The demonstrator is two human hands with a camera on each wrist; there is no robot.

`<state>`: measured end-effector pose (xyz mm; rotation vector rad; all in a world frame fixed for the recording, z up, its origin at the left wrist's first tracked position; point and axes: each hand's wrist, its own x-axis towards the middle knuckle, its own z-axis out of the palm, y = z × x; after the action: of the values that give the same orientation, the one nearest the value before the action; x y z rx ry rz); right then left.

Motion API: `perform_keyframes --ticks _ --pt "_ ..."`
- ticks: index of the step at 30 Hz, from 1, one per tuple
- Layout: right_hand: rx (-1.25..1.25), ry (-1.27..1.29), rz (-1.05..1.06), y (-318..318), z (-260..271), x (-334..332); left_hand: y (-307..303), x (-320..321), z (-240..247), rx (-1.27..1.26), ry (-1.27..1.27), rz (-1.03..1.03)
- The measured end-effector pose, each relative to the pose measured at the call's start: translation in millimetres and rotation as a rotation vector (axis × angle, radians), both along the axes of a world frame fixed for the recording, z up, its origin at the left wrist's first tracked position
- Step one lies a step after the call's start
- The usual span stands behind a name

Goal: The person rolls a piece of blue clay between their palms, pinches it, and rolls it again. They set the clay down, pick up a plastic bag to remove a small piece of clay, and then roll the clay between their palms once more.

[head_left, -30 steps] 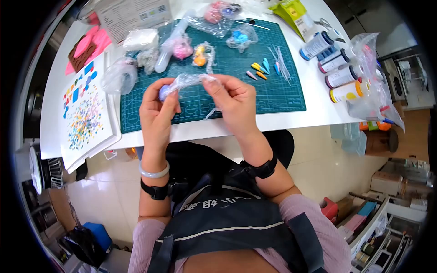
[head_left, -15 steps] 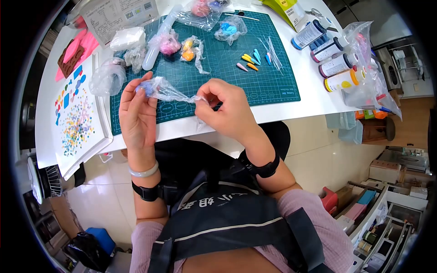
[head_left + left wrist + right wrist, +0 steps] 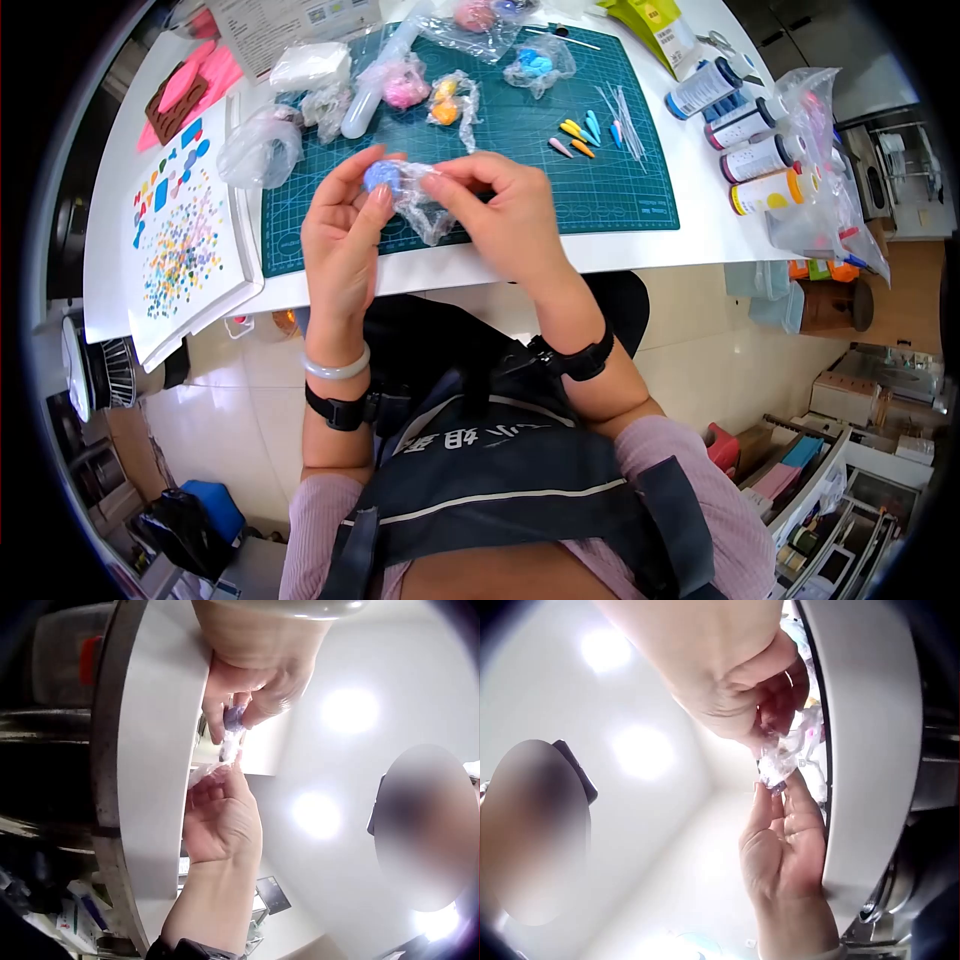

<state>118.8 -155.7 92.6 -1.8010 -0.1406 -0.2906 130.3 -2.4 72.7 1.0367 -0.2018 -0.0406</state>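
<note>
Over the mat's [image 3: 600,190] near edge, left hand [image 3: 345,240] pinches clay [image 3: 381,176], right hand [image 3: 510,215] pinches wrap [image 3: 428,212]; the clay seems half bared, the wrap not yet off.

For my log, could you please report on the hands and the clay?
Left hand holds purple clay. Right hand pinches its wrap. Nothing in the way.

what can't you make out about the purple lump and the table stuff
Purple lump: head view, part hidden by plastic wrap and left hand.
Right hand: right wrist view, fingertips blurred behind the wrap.
Bottles: head view, labels too small.
Printed sheet: cut off by top edge.
</note>
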Motion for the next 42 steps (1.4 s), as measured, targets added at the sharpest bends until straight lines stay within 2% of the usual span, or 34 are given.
perform_keyframes --ticks 1,3,5,6,7,9,10,12,15,19,21,23,25,26,29,31,36,37,39,40,42 --pt "0.119 0.073 -0.022 0 1 0 0 1 1 -0.015 0.018 -0.016" --pt "0.179 0.135 -0.006 -3 0 1 1 2 -1 -0.009 0.015 -0.015" --pt "0.382 0.204 0.030 -7 -4 5 1 3 -1 -0.013 0.034 -0.052" --pt "0.387 0.249 0.047 -9 2 3 0 3 0 -0.012 0.035 -0.048" --pt "0.388 0.252 0.051 -7 3 3 -2 3 3 -0.006 0.032 -0.055" --pt "0.645 0.195 0.098 -2 4 4 -2 3 4 0.002 0.030 -0.057" --pt "0.646 0.198 0.101 -1 5 4 -2 3 3 0.075 -0.024 -0.081" --pt "0.617 0.200 0.157 1 6 3 -7 -1 6 0.192 -0.120 -0.096" --pt "0.508 0.187 0.208 0 3 3 -6 0 1 0.239 -0.051 -0.072" --pt "0.346 0.197 0.136 -12 -1 3 1 4 1 0.216 -0.034 -0.043" --pt "0.360 0.228 0.080 -13 -3 4 1 5 1 0.001 0.063 -0.025" --pt "0.292 0.207 0.009 -4 -2 4 0 6 4 -0.038 0.068 -0.006" --pt "-0.320 -0.497 -0.278 6 4 5 0 5 7 -0.072 0.096 0.006" --pt "-0.321 -0.494 -0.280 7 3 5 -1 4 6 -0.072 0.098 0.004" --pt "-0.230 -0.307 -0.027 10 2 6 -2 4 3 0.001 0.001 0.034" --pt "-0.142 -0.313 -0.055 13 1 11 1 6 0 0.046 -0.011 -0.030" --pt "0.052 0.021 -0.133 15 2 19 1 3 0 0.037 0.039 -0.039" --pt "0.051 0.021 -0.132 11 -2 24 1 3 1 0.010 0.095 -0.037" --pt "-0.388 -0.661 -0.267 7 -5 32 1 4 0 -0.010 0.074 -0.005" --pt "-0.387 -0.659 -0.263 8 -3 26 1 4 -2 -0.030 0.057 0.022" --pt "-0.232 -0.396 -0.110 12 6 7 2 5 -5 -0.051 0.032 0.026"
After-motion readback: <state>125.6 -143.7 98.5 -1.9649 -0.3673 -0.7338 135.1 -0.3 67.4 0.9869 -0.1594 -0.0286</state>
